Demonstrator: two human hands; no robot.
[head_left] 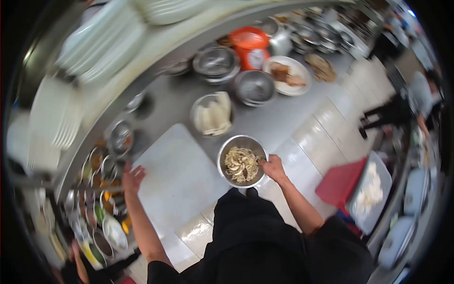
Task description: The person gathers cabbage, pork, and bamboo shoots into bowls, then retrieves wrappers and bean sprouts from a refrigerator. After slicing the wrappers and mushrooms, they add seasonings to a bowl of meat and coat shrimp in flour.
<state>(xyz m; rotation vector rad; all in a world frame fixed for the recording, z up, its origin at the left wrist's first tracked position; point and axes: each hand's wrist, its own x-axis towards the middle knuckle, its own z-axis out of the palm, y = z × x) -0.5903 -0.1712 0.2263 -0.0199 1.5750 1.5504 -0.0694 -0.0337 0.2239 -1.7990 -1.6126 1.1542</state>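
Note:
My right hand point(271, 167) grips the rim of a steel bowl point(221, 158) on its right side. Pale sliced food, like mushrooms point(241, 164), fills the bowl's bottom. The bowl is near the counter's front edge, just in front of my body. My left hand point(134, 177) is held out over the left edge of a white cutting board point(175, 175), fingers spread, holding nothing. Beyond the board stands a bowl point(192, 116) of long white pieces.
Steel bowls point(215, 62), an orange container point(249, 42) and a white plate point(305, 73) with food stand farther back. Small ingredient containers point(101, 241) line the left. White plates are stacked point(54, 113) on a shelf. Other people point(411, 102) stand at the right.

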